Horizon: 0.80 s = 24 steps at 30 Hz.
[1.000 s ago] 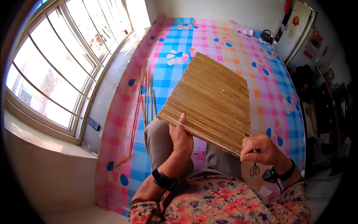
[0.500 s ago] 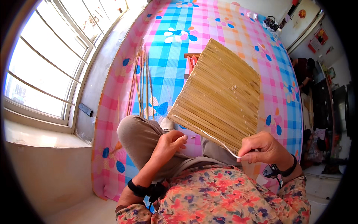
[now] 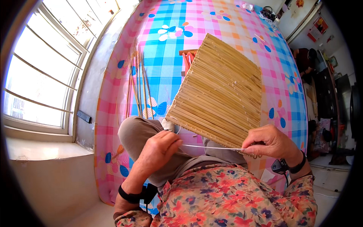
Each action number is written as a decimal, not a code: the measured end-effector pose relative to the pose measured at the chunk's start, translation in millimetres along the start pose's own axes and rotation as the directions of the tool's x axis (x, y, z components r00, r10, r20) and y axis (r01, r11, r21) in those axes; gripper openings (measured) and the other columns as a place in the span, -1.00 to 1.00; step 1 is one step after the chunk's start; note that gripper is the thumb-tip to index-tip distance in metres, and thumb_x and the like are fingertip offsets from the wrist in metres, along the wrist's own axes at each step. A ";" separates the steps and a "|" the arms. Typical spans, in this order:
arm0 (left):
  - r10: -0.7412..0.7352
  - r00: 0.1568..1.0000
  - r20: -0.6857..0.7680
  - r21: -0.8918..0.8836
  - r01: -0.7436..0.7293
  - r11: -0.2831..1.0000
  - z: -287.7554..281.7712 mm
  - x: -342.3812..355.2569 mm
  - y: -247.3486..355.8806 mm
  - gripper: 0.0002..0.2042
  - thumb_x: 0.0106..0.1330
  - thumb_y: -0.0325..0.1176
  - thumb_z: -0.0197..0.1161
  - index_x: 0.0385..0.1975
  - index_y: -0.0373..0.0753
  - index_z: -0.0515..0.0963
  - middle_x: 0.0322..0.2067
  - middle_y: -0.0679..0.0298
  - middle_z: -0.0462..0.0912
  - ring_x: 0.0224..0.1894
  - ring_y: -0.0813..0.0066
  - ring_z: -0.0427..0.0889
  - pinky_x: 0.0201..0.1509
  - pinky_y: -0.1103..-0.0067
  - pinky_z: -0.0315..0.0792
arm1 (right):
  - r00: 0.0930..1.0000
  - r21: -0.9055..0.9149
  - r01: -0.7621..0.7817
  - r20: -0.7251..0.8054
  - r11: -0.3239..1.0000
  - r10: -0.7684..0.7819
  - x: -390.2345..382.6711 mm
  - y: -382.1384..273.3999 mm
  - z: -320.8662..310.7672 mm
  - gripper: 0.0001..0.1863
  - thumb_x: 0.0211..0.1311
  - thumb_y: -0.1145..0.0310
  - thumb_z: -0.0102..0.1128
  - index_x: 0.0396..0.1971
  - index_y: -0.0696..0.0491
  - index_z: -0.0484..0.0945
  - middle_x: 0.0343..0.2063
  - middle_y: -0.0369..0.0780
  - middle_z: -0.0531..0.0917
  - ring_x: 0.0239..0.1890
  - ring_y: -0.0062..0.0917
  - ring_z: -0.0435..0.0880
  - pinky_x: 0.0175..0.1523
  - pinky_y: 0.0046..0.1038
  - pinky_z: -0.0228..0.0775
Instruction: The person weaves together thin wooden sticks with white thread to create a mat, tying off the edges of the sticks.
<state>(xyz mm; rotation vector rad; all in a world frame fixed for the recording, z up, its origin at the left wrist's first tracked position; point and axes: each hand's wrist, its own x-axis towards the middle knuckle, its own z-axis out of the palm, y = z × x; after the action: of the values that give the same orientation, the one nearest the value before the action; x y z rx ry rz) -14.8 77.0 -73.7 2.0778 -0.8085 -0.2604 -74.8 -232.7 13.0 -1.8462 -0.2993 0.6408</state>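
Note:
A stiff mat of yellow-brown stalks (image 3: 221,90), stitched along its edges, leans over my lap with its near edge toward me. A thin white cord (image 3: 211,148) runs taut between my hands, just below that near edge. My left hand (image 3: 160,149) is closed on the cord, and a short loose end rises beside its fingertips. At the near right corner of the mat, my right hand (image 3: 270,142) pinches the edge between thumb and fingers, where the cord meets it. Its fingers hide the exact point of contact.
Several loose long stalks (image 3: 140,87) lie on the checked, flowered bed cover (image 3: 166,49), left of the mat. Partly behind the mat is a red-orange object (image 3: 187,60). A remote control (image 3: 84,117) rests on the window ledge. Another person (image 3: 303,62) is at the far right.
My left hand has closed on the cord and drawn it taut to the left; before, the cord lay slack along the mat's edge. The mat has shifted slightly.

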 end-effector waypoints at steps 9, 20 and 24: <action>-0.058 0.923 -0.381 0.222 0.152 0.963 -45.2 12.4 -0.2 -0.95 0.15 -0.54 0.19 -0.47 -0.37 0.47 -0.54 0.11 0.48 -0.47 0.19 0.48 -0.37 0.47 0.38 | 0.886 -0.006 -0.394 -0.266 0.919 0.379 -69.0 69.4 -22.2 -0.89 0.10 0.45 0.19 -0.44 0.17 0.62 -0.59 -0.32 0.55 -0.62 -0.73 0.43 -0.51 -0.67 0.23; -0.054 0.948 -0.312 0.458 0.200 0.866 -47.5 37.9 -28.5 -0.84 0.04 -0.62 0.19 -0.35 -0.37 0.49 -0.43 0.13 0.48 -0.43 0.26 0.50 -0.31 0.48 0.40 | 0.583 0.137 -0.530 -0.658 0.837 0.477 -181.9 161.4 -65.4 -0.87 0.09 0.39 0.17 -0.50 0.13 0.62 -0.65 -0.40 0.51 -0.61 -0.79 0.38 -0.54 -0.70 0.20; -0.151 0.977 -0.153 0.645 0.214 0.733 -47.2 39.3 -20.5 -0.88 0.09 -0.52 0.20 -0.35 -0.31 0.53 -0.38 0.08 0.47 -0.17 0.12 0.46 -0.09 0.35 0.39 | 0.434 0.134 -0.542 -0.801 0.830 0.412 -218.5 199.9 -94.7 -0.86 0.12 0.39 0.15 -0.47 0.13 0.61 -0.63 -0.37 0.51 -0.60 -0.76 0.39 -0.52 -0.68 0.23</action>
<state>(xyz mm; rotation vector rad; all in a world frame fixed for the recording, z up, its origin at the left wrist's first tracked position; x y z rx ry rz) 46.1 91.5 -57.2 2.8287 -0.6954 0.0345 -221.3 -488.2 -86.8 -2.1752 0.8706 0.0586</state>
